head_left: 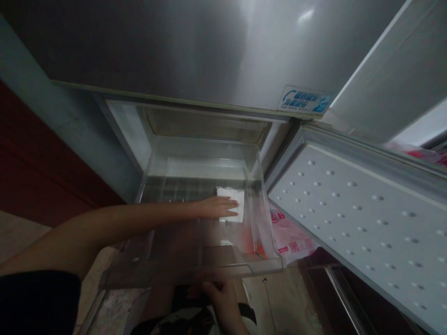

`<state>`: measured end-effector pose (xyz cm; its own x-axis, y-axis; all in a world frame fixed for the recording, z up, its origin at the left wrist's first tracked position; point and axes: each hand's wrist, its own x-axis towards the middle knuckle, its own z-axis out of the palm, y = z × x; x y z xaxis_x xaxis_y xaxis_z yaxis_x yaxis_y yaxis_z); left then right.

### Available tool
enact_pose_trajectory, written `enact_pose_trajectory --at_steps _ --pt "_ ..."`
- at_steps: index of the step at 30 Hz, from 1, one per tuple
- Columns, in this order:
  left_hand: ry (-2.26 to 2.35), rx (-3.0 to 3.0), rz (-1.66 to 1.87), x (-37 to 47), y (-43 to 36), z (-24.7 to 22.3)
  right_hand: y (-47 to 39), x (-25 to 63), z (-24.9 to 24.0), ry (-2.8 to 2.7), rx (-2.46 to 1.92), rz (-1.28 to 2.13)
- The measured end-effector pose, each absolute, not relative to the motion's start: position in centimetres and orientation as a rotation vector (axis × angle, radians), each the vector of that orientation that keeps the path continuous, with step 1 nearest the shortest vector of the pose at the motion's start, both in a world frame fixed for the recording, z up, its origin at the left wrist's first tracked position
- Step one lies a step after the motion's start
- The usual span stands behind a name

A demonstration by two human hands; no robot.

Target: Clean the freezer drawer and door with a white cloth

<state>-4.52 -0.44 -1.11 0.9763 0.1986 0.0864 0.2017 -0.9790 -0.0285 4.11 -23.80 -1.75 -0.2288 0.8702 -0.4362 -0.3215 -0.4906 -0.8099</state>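
Note:
My left hand [218,207] reaches in from the left and lies flat, fingers stretched out, on a white folded cloth [236,193]. The cloth rests on the bottom of a clear plastic drawer [268,232], toward its right side. That drawer is pulled out of the open lower compartment of a fridge. Low in the picture, just below the drawer's front edge, is my right hand [225,298]. Its thumb shows and its fingers look curled, but shadow hides what they may hold.
The fridge's lower door [349,223] stands swung open at the right. Its closed upper door [195,51], with a blue-lettered sticker [307,99], overhangs the drawer. A pink-and-white plastic bag [291,237] lies beside the drawer. A red panel [42,172] is at the left.

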Motion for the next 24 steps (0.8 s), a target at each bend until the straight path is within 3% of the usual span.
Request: enact_pose_trajectory --at_steps 12,24 --pt "-0.716 -2.943 -0.18 -3.9 9.3 2.0 -23.8 4.2 -1.7 -0.729 -1.166 1.823" --pt "-0.351 -3.044 -0.118 -3.9 -1.5 -1.1 -24.0 3.7 -2.8 -0.711 -1.141 1.781"
